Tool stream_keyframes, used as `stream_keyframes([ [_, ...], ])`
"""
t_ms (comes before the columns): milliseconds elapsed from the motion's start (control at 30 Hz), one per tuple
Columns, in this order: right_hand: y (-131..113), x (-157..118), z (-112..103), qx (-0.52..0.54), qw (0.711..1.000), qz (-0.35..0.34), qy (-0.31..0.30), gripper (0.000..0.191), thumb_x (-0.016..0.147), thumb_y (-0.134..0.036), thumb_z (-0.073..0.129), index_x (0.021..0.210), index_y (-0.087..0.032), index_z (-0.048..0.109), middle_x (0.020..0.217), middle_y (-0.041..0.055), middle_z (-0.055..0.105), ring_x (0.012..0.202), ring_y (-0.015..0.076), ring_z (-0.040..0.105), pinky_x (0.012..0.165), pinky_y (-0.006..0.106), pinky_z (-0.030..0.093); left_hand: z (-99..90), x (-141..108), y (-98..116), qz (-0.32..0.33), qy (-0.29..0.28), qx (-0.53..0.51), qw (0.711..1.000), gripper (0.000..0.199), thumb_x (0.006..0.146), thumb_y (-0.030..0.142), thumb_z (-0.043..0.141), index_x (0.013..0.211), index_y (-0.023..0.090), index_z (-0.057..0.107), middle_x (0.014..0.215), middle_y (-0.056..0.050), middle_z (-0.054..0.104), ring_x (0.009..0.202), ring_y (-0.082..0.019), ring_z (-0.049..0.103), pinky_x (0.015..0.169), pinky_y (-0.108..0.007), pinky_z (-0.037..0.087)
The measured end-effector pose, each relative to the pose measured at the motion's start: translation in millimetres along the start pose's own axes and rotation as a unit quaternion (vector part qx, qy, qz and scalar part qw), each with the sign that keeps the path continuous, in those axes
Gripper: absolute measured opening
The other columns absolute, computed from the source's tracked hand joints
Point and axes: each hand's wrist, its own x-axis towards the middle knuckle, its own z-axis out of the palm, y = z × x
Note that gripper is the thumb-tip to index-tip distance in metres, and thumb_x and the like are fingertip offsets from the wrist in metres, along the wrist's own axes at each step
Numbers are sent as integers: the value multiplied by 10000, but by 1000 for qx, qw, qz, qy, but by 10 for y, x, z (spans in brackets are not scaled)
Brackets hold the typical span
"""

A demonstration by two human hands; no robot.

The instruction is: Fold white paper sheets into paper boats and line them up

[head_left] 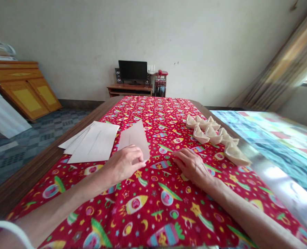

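My left hand [131, 159] pinches the near right corner of a sheet of paper [136, 135], which tilts up a little from the cloth. Left of it, several white paper sheets [96, 141] lie fanned and overlapping, the top one with a faint line down its middle. My right hand [192, 164] rests on the red cloth, apart from the paper, fingers loosely stretched and nothing visible in them. Several cream folded paper pieces [212, 134] with pointed tips, shaped like little boats, stand grouped beyond my right hand, toward the table's right edge.
A red patterned cloth [143, 221] covers much of the brown table [16, 176]. A bed with a colourful cover [269, 145] stands along the right. Against the far wall is a small desk with a monitor [133, 71]; a wooden cabinet [24, 90] is at left.
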Motion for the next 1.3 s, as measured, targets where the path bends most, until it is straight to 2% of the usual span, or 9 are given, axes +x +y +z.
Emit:
stream_keyframes([
  [200,-104,40,-49,31,996,-81,21,324,890,-282,513,1203,-208,557,1264,117,526,1112,235,503,845,363,493,308,258,379,38,-44,2,998,113,771,217,682,708,173,598,789,-4,621,801,-157,590,733,-256,440],
  [333,-87,28,-15,75,990,-122,-18,231,912,-195,445,1023,-194,648,1125,91,632,1031,190,575,861,320,488,379,304,484,30,-48,-29,998,111,805,287,652,774,188,612,835,-2,635,797,-157,606,726,-256,457],
  [433,-47,-17,9,112,990,-86,-24,275,907,-149,404,1017,-197,652,1045,68,675,971,161,614,857,285,485,317,250,421,47,-44,-63,996,215,841,391,593,933,197,610,959,-32,646,922,-180,608,824,-281,466],
  [600,-46,-62,-25,138,990,-6,-31,251,899,-200,435,1001,-200,664,1003,67,695,921,161,640,813,261,487,177,15,85,74,-98,-53,991,782,685,543,696,1334,216,407,1325,-111,514,1231,-257,468,1041,-386,377],
  [667,-67,-51,-57,144,989,8,-22,231,900,-225,452,966,-205,673,968,64,701,894,158,644,791,248,481,195,-60,-70,80,-94,-35,992,758,703,487,708,1343,209,414,1339,-105,508,1258,-258,444,1079,-424,335],
  [833,-100,-24,-161,160,987,2,-25,243,906,-246,443,902,-213,684,896,57,702,873,161,628,801,259,455,318,-84,-281,95,-13,-73,993,261,909,255,480,1097,194,650,1131,-69,665,1093,-182,594,1005,-346,435],
  [1000,-115,-74,-227,184,982,9,-51,275,913,-286,419,827,-195,663,822,50,681,765,144,605,732,242,439,281,-72,-191,74,3,-126,989,200,882,258,530,881,182,716,910,-43,718,860,-159,659,818,-259,505],
  [1167,-124,-5,-112,154,975,155,-28,367,876,-367,463,568,-175,521,500,-30,506,467,81,419,475,201,313,283,-40,-128,-38,27,-44,998,377,878,280,494,534,160,592,583,6,599,537,-112,556,560,-220,423],
  [1300,-77,189,5,110,976,187,-11,362,835,-363,504,529,-173,470,486,-46,449,467,71,366,468,204,253,330,37,-125,-70,43,8,997,346,874,291,490,571,159,590,670,-22,605,597,-123,554,594,-230,409],
])
